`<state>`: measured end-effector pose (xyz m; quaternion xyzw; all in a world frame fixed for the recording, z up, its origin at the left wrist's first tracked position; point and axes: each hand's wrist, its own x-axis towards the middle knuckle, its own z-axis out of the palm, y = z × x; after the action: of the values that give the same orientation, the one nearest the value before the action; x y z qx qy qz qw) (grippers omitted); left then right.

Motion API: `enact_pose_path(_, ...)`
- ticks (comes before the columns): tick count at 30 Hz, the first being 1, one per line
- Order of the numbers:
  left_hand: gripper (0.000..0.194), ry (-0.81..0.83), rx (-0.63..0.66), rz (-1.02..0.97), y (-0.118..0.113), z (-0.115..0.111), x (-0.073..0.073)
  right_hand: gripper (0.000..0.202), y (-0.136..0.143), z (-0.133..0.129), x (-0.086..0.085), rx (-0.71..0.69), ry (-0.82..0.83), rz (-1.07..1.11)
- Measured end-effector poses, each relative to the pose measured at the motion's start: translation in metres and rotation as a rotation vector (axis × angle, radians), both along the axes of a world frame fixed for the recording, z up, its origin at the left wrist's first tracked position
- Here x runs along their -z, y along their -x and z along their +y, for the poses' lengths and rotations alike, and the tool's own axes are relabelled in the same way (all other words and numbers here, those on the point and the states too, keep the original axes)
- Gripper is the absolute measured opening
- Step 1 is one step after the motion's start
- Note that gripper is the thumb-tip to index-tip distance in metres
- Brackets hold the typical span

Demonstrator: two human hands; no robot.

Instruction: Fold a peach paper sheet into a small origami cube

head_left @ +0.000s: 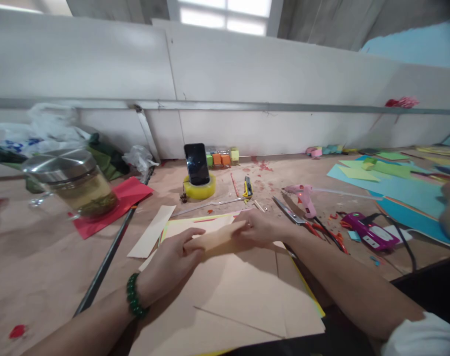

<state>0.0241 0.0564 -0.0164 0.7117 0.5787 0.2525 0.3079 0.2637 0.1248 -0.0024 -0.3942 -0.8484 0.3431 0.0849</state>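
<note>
Between my two hands, a strip of peach paper [222, 237] bends up above a stack of peach sheets [232, 291]. My left hand [175, 259], with a green bead bracelet [135, 295] at the wrist, has its fingers closed on the strip's left end. Closed on the other end is my right hand [260, 228], its fingertips partly hidden behind the paper. Yellow sheet edges peek out beneath the stack. A separate pale paper strip [152, 232] lies left of it, and a yellow utility knife [248, 188] lies just beyond my right hand.
A glass tea mug [78, 185] stands on red paper [130, 193] at left. A phone [197, 163] leans on a tape roll [199, 188]. At right lie scissors [293, 215], a pink glue gun [302, 198], a purple power strip [371, 232] and blue paper [388, 185].
</note>
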Motion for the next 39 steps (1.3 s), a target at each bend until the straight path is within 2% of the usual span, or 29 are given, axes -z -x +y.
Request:
enact_pose_path(3,0.052,0.012,-0.092,-0.118,0.003,0.007,0.002,0.025,0.002,0.004,0.011,0.110,0.095,0.126)
enact_pose_path(6,0.059,-0.004,-0.093,-0.147,0.004,0.010,0.004,0.031,0.005,0.006,0.020,0.155,0.124,0.222)
enact_pose_path(10,0.063,-0.061,-0.097,0.026,0.004,0.011,0.002,0.014,0.012,0.001,0.019,0.306,0.024,0.218)
enact_pose_path(13,0.066,-0.124,-0.099,0.214,0.005,0.013,0.001,0.034,0.017,-0.006,0.012,0.394,-0.082,0.065)
enact_pose_path(15,0.060,-0.253,-0.067,0.348,0.005,0.014,0.003,0.051,0.019,-0.010,0.007,0.431,-0.137,-0.053)
enact_pose_path(17,0.048,-0.432,-0.007,0.476,0.005,0.011,0.005,0.061,0.021,-0.012,0.005,0.437,-0.177,-0.145)
enact_pose_path(20,0.038,-0.649,0.068,0.612,0.001,0.002,0.008,0.054,0.021,-0.012,0.006,0.397,-0.257,-0.220)
enact_pose_path(24,0.036,-0.747,0.045,0.664,-0.007,-0.010,0.008,0.049,0.018,-0.010,0.012,0.356,-0.374,-0.218)
enact_pose_path(26,0.033,-0.742,0.088,0.650,-0.010,-0.013,0.007,0.048,0.017,-0.009,0.015,0.344,-0.414,-0.208)
enact_pose_path(28,0.030,-0.694,0.205,0.632,-0.011,-0.014,0.005,0.038,0.017,-0.009,0.017,0.279,-0.508,-0.180)
enact_pose_path(30,0.026,-0.616,0.318,0.626,-0.013,-0.015,0.003,0.022,0.017,-0.010,0.019,0.089,-0.625,-0.117)
enact_pose_path(32,0.023,-0.535,0.363,0.635,-0.014,-0.016,0.001,0.019,0.017,-0.011,0.022,-0.150,-0.685,-0.047)
enact_pose_path(34,0.022,-0.482,0.365,0.637,-0.014,-0.016,0.000,0.019,0.017,-0.013,0.022,-0.305,-0.686,-0.011)
enact_pose_path(37,0.020,-0.456,0.359,0.619,-0.014,-0.015,-0.001,0.021,0.019,-0.015,0.018,-0.374,-0.665,-0.053)
enact_pose_path(39,0.019,-0.467,0.357,0.611,-0.014,-0.014,-0.001,0.019,0.022,-0.017,0.011,-0.413,-0.651,-0.155)
